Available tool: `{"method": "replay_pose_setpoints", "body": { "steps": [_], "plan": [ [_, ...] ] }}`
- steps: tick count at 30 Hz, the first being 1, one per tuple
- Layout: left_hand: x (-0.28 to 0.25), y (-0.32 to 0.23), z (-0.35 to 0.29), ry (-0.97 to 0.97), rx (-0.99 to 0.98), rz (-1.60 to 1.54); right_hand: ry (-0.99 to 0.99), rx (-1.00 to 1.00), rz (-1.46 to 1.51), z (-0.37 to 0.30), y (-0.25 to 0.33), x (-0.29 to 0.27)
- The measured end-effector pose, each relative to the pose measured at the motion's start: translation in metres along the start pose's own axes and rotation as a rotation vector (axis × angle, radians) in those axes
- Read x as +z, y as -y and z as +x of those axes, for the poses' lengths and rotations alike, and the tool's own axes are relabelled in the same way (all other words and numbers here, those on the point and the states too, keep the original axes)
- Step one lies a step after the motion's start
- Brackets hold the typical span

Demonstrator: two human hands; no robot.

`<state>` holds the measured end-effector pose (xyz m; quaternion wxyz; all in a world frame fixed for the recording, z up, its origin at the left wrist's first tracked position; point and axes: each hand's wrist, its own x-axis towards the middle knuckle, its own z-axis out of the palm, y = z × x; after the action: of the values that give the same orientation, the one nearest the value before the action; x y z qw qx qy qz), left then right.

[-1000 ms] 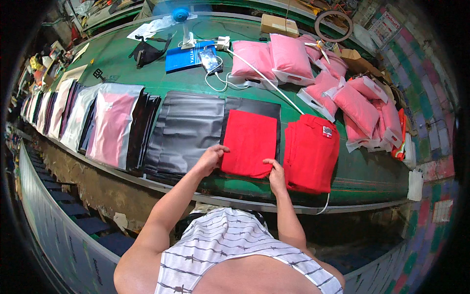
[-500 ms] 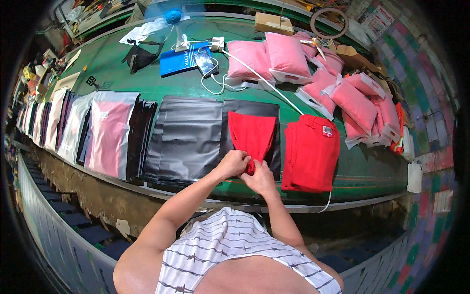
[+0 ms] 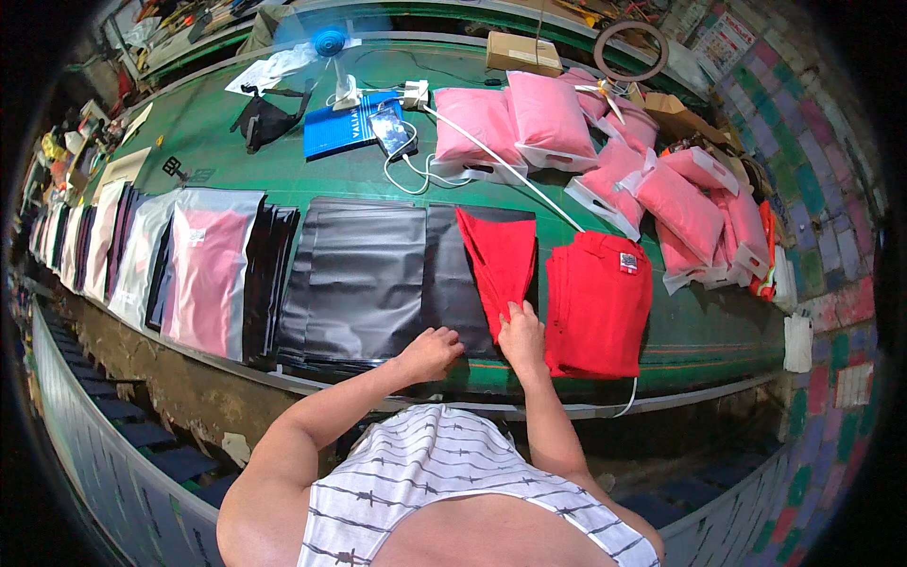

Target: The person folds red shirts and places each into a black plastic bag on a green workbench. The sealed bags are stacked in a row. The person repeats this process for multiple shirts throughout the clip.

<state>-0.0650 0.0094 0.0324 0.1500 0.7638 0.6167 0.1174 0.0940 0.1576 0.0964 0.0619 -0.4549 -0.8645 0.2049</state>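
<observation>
In my right hand (image 3: 523,338) I pinch the near, narrow end of a red folded garment (image 3: 501,255), which fans out wider at its far end. It lies over a black plastic bag (image 3: 446,274). My left hand (image 3: 433,355) is off the cloth, fingers slightly bent and apart, at the near edge of the black bags; nothing shows in it. Left of the garment is a pile of flat black plastic bags (image 3: 359,274). Close by my right hand, a neat stack of red folded garments (image 3: 597,307) bears a small white label on top.
Pink bagged bundles (image 3: 553,113) crowd the back right of the green table (image 3: 699,326). A blue box (image 3: 340,137), a phone (image 3: 389,130), a small blue fan (image 3: 329,42) and a white cable stand behind. Bagged garments (image 3: 213,274) stand in a row at left.
My left hand has let go of the red garment and moved left and nearer. My right hand still pinches its narrow end, which has shifted right, so the garment now slants.
</observation>
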Motion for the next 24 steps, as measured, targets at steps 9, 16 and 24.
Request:
{"method": "replay_pose_setpoints", "body": {
  "steps": [9, 16, 24],
  "plan": [
    [0.012, 0.010, -0.004, 0.014, 0.081, 0.047, 0.024, 0.009, -0.027, 0.012, -0.013, 0.010],
    [0.011, 0.019, 0.001, -0.010, 0.090, -0.092, 0.029, 0.017, -0.010, 0.014, -0.016, 0.009],
    [0.011, 0.020, 0.002, -0.028, 0.082, -0.102, 0.007, -0.006, -0.009, 0.013, -0.019, 0.014]
  ]
}}
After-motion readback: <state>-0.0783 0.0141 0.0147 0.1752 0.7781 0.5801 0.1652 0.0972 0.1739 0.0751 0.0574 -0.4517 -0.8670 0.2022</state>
